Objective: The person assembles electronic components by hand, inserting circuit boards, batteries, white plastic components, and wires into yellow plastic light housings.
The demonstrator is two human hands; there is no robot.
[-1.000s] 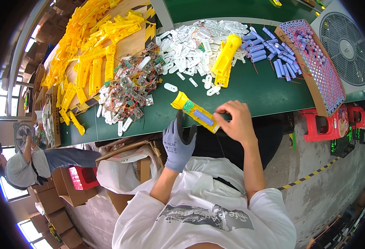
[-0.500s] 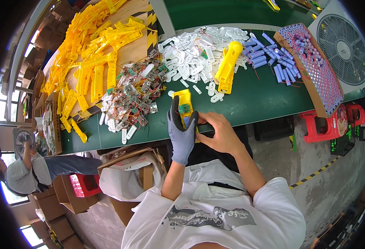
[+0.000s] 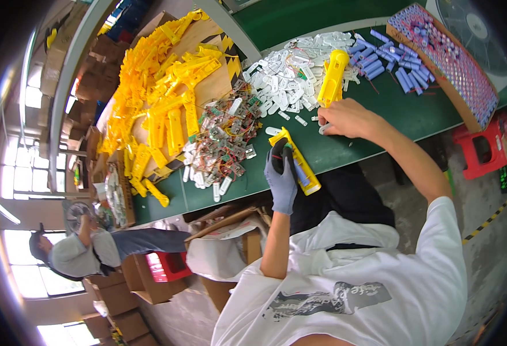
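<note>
In my left hand [image 3: 281, 176], which wears a grey glove with dark fingertips, is a yellow plastic housing [image 3: 307, 177]. A purple battery cell [image 3: 301, 171] lies along its hollow, partly behind the fingers. My bare right hand [image 3: 350, 119] is down at the table, fingers curled together beside small white pieces; what they pinch, if anything, is too small to make out. Just beyond that hand a second yellow housing [image 3: 332, 78] rests on the edge of a heap of white plastic plates [image 3: 288, 72].
Left of the white plates lie wired circuit boards [image 3: 221, 135] and a large pile of yellow housings [image 3: 167, 92]. Loose purple cells [image 3: 374, 63] and a cardboard box of cells [image 3: 477, 112] are at the right. Red stools [image 3: 484, 147] stand below; another person [image 3: 86, 248] is at far left.
My right hand has left the housing and reached forward and right to the small white pieces. The left hand has tilted the housing, so its lower end now shows. The whole view has shifted.
</note>
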